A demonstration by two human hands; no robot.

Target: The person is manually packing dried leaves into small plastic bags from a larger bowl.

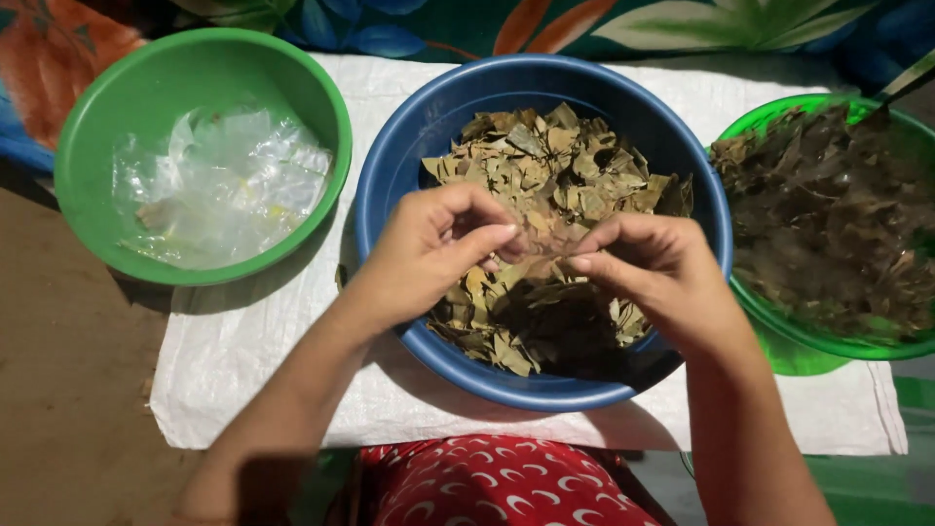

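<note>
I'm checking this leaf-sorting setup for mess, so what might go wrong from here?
Both hands, left hand and right hand, pinch one dry leaf above the blue bowl; it looks brittle and may crumble. The green bowl of dark leaves is heaped to its rim, so pieces might spill onto the white cloth. The light plastic bags in the other green bowl might blow out.

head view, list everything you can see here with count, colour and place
blue bowl: one, blue, centre, holds dry leaves
dry leaves: many, tan-brown, in the blue bowl
left green bowl: one, green, at left
clear plastic bags: several, transparent, in the left green bowl
right green bowl: one, green, at right
dark leaves: many, dark brown, in the right green bowl
white sack cloth: one, white, under the bowls
left hand: one, fingers pinching a leaf
right hand: one, fingers pinching the same leaf
</note>
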